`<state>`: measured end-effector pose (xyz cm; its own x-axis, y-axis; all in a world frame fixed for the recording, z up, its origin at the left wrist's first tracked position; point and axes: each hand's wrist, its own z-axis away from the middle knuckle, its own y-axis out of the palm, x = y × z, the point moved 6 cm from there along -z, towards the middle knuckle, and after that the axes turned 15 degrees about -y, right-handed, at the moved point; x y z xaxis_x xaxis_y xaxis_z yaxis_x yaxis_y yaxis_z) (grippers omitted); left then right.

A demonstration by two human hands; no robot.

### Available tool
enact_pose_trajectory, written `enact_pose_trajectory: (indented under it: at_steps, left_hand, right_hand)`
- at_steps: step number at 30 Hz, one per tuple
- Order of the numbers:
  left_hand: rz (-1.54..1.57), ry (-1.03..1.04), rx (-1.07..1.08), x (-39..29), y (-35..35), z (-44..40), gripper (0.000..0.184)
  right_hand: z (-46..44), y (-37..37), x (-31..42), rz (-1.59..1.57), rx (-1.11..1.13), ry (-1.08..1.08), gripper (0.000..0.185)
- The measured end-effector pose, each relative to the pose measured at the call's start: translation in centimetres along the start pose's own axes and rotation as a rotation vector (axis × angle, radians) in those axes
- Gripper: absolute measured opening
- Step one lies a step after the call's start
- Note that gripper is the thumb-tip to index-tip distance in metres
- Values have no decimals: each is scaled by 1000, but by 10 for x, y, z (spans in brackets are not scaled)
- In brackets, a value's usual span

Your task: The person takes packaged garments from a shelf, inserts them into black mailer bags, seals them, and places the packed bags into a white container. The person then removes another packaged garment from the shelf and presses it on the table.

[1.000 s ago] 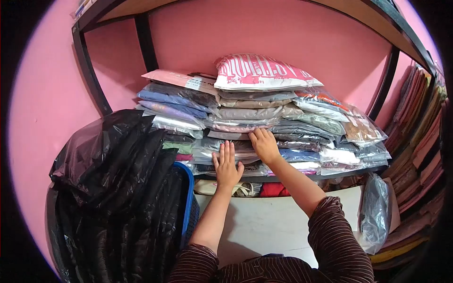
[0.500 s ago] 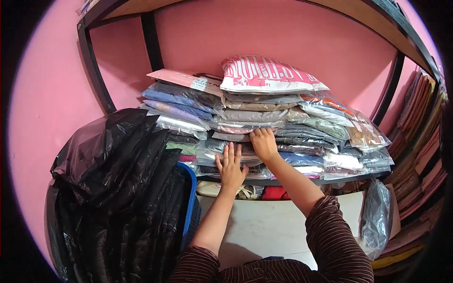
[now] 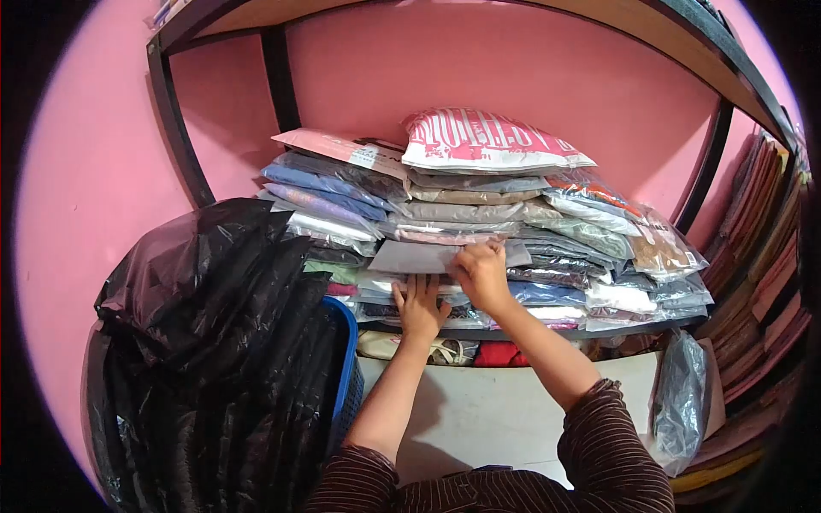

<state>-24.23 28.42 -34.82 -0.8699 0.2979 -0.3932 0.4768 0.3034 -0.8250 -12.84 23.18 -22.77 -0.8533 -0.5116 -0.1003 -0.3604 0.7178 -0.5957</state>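
Note:
Folded garments in clear plastic bags are stacked on a shelf [image 3: 556, 328]. A grey bagged garment [image 3: 409, 257] juts out from the middle stack. My right hand [image 3: 482, 272] has its fingers closed on the front edge of this garment. Just below and to the left, my left hand [image 3: 420, 309] lies against the front of the stack, fingers spread, their tips hidden under the jutting grey garment. A pink and white printed packet [image 3: 492, 141] rests on top of the middle stack.
At left, black plastic packets [image 3: 197, 342] fill a blue basket [image 3: 346, 368]. A clear plastic bag [image 3: 682, 402] hangs at right beside piled brown textiles [image 3: 761, 291]. The dark shelf frame [image 3: 282, 77] rises on both sides; red and cream items sit under the shelf.
The grey bagged garment has slid forward out of the middle stack, with my right hand closed on it. My left hand's fingertips are now covered by it.

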Motion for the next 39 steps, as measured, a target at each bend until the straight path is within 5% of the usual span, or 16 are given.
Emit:
enact_pose_trajectory:
  at_steps: [2, 5, 7, 14, 18, 20, 21, 23, 24, 27, 30, 32, 34, 36, 38, 39]
  left_hand:
    - [-63, 14, 28, 3, 7, -2, 72]
    - [-63, 116, -230, 4, 26, -12, 56]
    - [234, 246, -267, 34, 36, -3, 54]
    - [1598, -787, 511, 128, 38, 50, 68]
    - [1957, -798, 690, 110, 1, 137, 72]
    - [1492, -1073, 698, 125, 30, 191, 70]
    - [1486, -1094, 700, 137, 46, 214, 70]
    - [704, -1005, 934, 164, 81, 268, 70]
    - [742, -898, 1166, 152, 73, 293, 69]
    - [617, -712, 1119, 192, 102, 346, 60]
    - [564, -947, 932, 188, 87, 335, 47]
    - [688, -812, 443, 185, 69, 312, 39]
    - [919, -902, 569, 190, 75, 314, 35]
    - [928, -1060, 1103, 185, 80, 335, 36]
    - [858, -1015, 1218, 178, 78, 344, 34]
    - [634, -1020, 1116, 163, 57, 336, 33]
  right_hand:
    - [8, -15, 21, -39, -71, -43, 13]
    - [32, -31, 54, -88, -48, -73, 17]
    - [50, -42, 80, -125, -52, -75, 21]
    - [137, -66, 104, -247, -1, 121, 16]
    - [195, -61, 140, -348, 118, 65, 15]
    - [238, -57, 160, -390, 238, 90, 15]
    - [263, -48, 170, -606, 372, 141, 17]
    - [309, -37, 182, -1022, 659, 263, 17]
    - [333, -35, 176, -1033, 667, 275, 17]
    - [397, -31, 131, -522, 535, 634, 26]
    - [431, -22, 118, -286, 445, 881, 28]
    - [462, 13, 136, -446, 670, 870, 29]
    - [467, 3, 144, -448, 732, 910, 31]
    - [489, 6, 163, -559, 1096, 602, 37]
    - [496, -19, 180, -850, 1627, 486, 31]
    - [513, -11, 165, -624, 1417, 489, 25]
